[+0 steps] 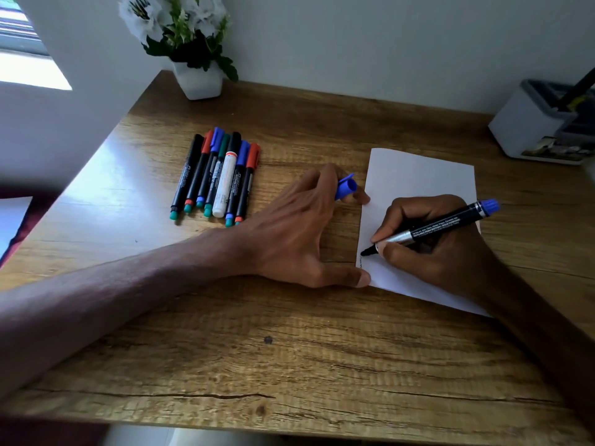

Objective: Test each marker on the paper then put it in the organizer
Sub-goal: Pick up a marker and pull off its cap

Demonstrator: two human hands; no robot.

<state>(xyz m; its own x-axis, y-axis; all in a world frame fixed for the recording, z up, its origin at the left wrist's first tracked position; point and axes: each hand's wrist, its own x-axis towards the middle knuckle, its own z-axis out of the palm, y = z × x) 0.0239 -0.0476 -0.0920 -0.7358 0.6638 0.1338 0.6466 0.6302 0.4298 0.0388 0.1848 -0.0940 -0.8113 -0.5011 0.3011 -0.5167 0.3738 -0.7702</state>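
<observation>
My right hand [431,249] grips an uncapped black marker with a blue end [441,225]; its tip touches the white paper [418,178] near the left edge, beside a short dark scribble. My left hand [299,233] holds the blue cap [346,187] in curled fingers while a fingertip and the thumb press on the paper's left edge. Several capped markers [219,178] lie side by side on the wooden table [289,349], left of my hands. The white organizer [531,130] stands at the far right, with a dark pen in it.
A white pot of white flowers [198,80] stands at the back of the table against the wall. A window is at the far left. The table's front edge runs along the bottom of the view.
</observation>
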